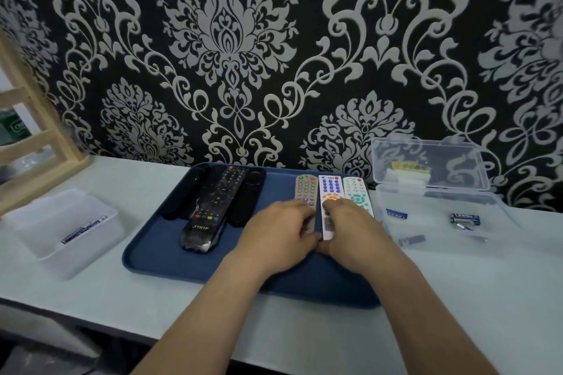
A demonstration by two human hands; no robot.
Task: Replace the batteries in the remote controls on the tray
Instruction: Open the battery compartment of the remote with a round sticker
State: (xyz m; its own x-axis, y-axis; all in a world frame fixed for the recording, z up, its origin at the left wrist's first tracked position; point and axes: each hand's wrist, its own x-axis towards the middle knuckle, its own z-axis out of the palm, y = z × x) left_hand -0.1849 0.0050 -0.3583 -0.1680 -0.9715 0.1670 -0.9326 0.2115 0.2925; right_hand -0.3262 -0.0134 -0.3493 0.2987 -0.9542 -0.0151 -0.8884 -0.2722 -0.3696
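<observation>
Resting on the blue tray (152, 240), the left hand (280, 231) covers the grey remote (306, 187) and the right hand (353, 231) the white remote (330, 187) just beside it. Whether either hand actually grips cannot be told.

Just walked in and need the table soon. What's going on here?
A person works at the blue tray of remotes. The left hand lies over the grey remote, the right hand over the white remote with blue buttons; whether either grips is unclear. Loose batteries wait in the open clear box on the right.
</observation>
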